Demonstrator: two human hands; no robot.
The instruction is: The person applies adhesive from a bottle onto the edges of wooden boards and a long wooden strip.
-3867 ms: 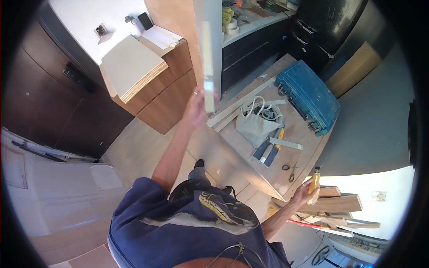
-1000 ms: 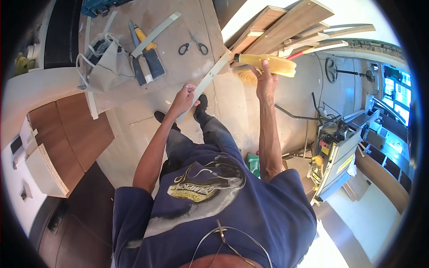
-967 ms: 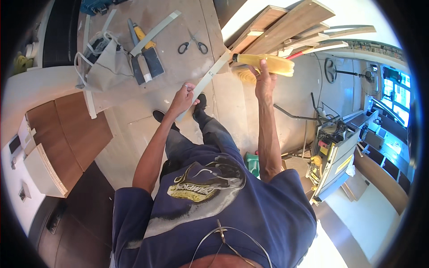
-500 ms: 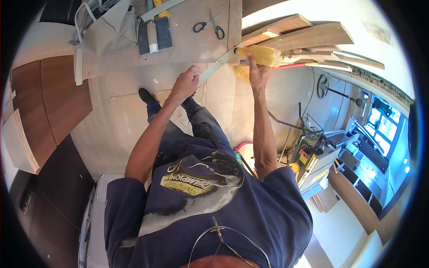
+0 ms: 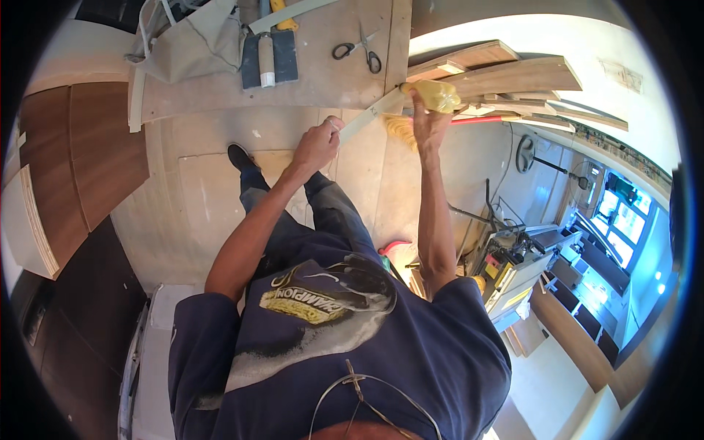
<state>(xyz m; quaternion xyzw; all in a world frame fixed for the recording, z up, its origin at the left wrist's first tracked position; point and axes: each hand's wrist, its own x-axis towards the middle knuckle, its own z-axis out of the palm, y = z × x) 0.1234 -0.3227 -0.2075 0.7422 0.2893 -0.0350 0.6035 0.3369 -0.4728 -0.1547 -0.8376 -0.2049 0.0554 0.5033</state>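
Note:
Pinched in my left hand [image 5: 318, 149] is the near end of a narrow pale strip [image 5: 364, 119], which slants up and to the right in front of the workbench edge. My right hand [image 5: 431, 126] wraps round a soft yellow squeeze bottle [image 5: 438, 97]. The bottle lies sideways, its tip pointing left against or just over the strip's far end; whether they touch I cannot tell. Its side looks dented under my grip. Any glue or liquid on the strip is too small to make out.
On the workbench [image 5: 198, 97] lie scissors [image 5: 357, 50], a wooden-handled tool [image 5: 266, 62] on a dark square pad, a yellow-handled tool [image 5: 284, 16] and a canvas bag [image 5: 194, 48]. Wooden boards [image 5: 513, 77] are stacked at right. A broom [image 5: 401, 132] with yellow bristles stands below them.
The bottle has turned and looks more squeezed, with its tip still at the strip. Bench and tools appear shifted slightly right in the view. Both hands keep their hold.

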